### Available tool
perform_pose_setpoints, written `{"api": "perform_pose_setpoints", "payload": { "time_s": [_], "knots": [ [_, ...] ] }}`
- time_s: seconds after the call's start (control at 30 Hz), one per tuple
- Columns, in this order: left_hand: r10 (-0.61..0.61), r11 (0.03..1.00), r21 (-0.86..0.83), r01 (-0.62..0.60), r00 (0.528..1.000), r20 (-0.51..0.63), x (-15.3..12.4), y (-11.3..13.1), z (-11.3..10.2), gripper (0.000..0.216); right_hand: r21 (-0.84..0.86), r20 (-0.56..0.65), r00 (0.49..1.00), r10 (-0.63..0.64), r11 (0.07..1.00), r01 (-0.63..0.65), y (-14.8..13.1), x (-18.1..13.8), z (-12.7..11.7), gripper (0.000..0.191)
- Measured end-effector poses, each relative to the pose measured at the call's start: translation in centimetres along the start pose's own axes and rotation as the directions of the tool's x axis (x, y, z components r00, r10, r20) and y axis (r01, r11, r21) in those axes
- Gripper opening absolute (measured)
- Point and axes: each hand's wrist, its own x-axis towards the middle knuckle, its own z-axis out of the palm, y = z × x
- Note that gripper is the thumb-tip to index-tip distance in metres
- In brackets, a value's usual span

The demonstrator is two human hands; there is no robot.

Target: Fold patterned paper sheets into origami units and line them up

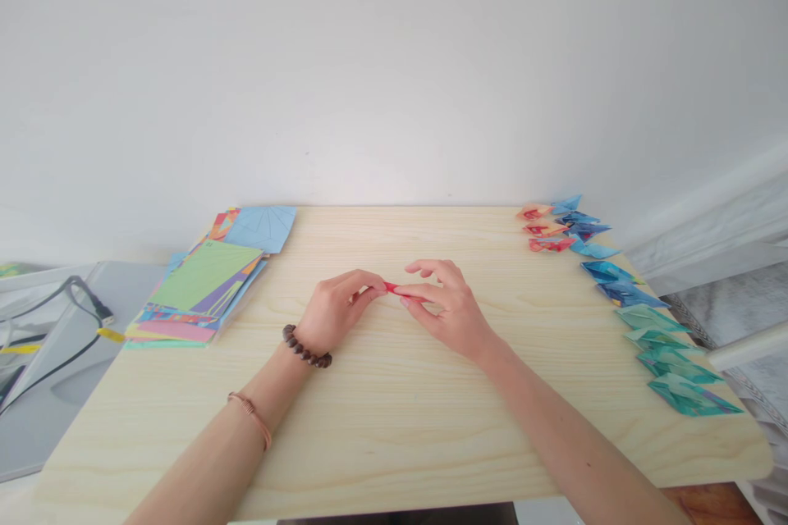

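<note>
Over the middle of the table, a small piece of folded red paper (391, 288) is pinched between my two hands. My left hand (345, 302) grips its left end with thumb and fingertips closed. On the other end, my right hand (446, 302) presses it between thumb and index finger, while its other fingers are raised and curled. Fingertips hide most of the paper, so its full shape does not show. A dark bead bracelet and a copper-coloured bangle circle my left wrist and forearm.
A stack of coloured paper sheets (203, 279) lies at the table's left. Folded paper pieces line the right edge: red ones (551, 244), blue ones (621, 283) and green ones (689, 395). Cables (74, 287) lie beyond the left edge. A white wall (394, 82) stands behind the table.
</note>
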Motion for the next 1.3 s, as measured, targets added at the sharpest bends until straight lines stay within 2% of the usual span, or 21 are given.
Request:
{"api": "perform_pose_setpoints", "payload": {
  "time_s": [0.13, 0.23, 0.47, 0.6, 0.8, 1.1, 1.2, 1.3],
  "knots": [
    [-0.108, 0.978, -0.18, 0.102, 0.994, -0.027, -0.05, 0.33, 0.27, 0.013, 0.04, 0.017, 1.0, 0.002, 0.999, -0.003, -0.03, 0.04, 0.0, 0.018],
    [-0.182, 0.946, -0.283, 0.158, 0.982, -0.06, -0.13, 0.3, 0.55, 0.021, 0.045, 0.009, 1.0, 0.004, 0.999, -0.004, -0.02, 0.04, 0.03, 0.017],
    [-0.212, 0.942, -0.278, 0.188, 0.975, -0.06, -0.12, 0.23, 0.53, 0.027, 0.023, -0.018, 1.0, -0.005, 1.0, 0.006, -0.18, 0.03, 0.0, 0.015],
    [-0.212, 0.95, -0.249, 0.188, 0.975, -0.07, -0.03, 0.45, 0.38, 0.023, 0.006, -0.035, 0.999, -0.01, 1.0, 0.01, -0.27, 0.05, -0.01, 0.014],
    [-0.268, 0.931, -0.255, 0.26, 0.964, 0.004, 0.03, 0.56, 0.25, 0.019, -0.01, -0.022, 1.0, -0.008, 1.0, 0.008, -0.25, 0.03, -0.08, 0.015],
    [-0.302, 0.908, -0.293, 0.301, 0.952, 0.043, 0.22, 0.79, 0.03, 0.018, 0.04, 0.0, 0.999, 0.04, 0.998, -0.04, -0.47, 0.01, -0.05, 0.012],
    [-0.343, 0.862, -0.352, 0.364, 0.931, 0.125, 0.24, 0.71, 0.09, 0.019, 0.056, 0.003, 0.997, 0.08, 0.995, -0.08, -0.43, -0.07, 0.02, 0.012],
    [-0.391, 0.777, -0.433, 0.456, 0.89, 0.236, 0.3, 0.65, 0.17, 0.021, 0.082, 0.021, 0.993, 0.119, 0.989, -0.12, -0.45, -0.07, 0.05, 0.015]
  ]
}}
